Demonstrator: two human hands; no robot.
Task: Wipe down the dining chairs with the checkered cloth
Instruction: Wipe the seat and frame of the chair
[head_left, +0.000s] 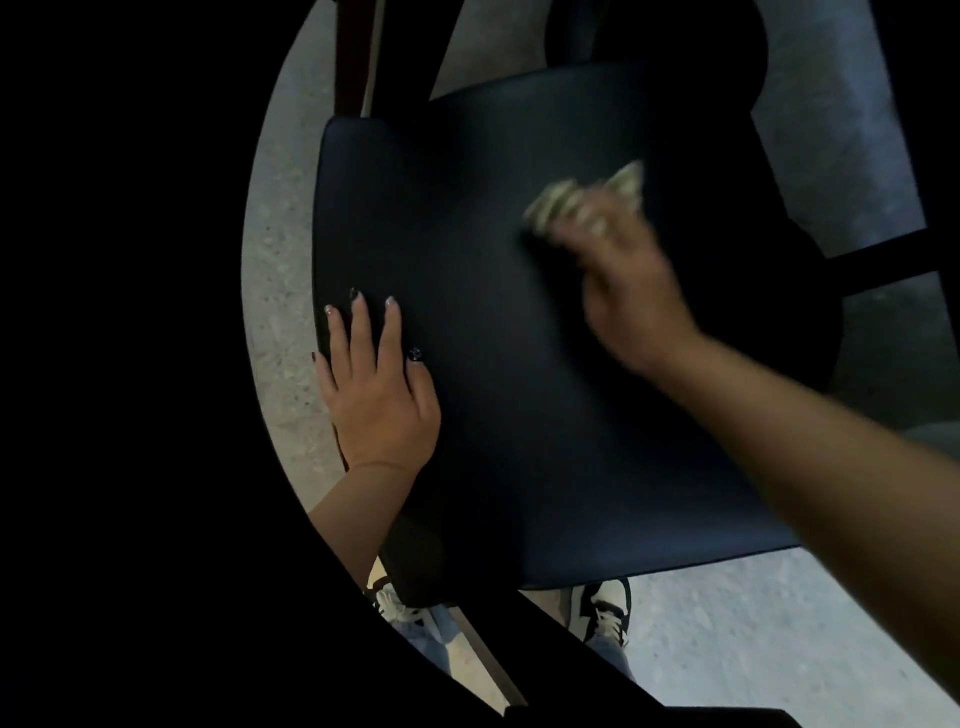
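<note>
Fingers (597, 221) of right hand (631, 291), blurred, seemingly bunch soft checkered cloth (566, 200) on chair seat (493, 364); left hand (379, 395) flat, fingers spread. Cloth limp, light: grip wadded middle.

Left hand (382, 395) on the chair seat's (493, 415) left edge, cloth (550, 205) far right

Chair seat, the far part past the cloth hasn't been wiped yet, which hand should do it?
Probably the right hand: it already grips the checkered cloth out over the middle of the chair seat. The left hand lies flat with straight fingers on the seat's near left edge, seemingly steadying the chair.
</note>
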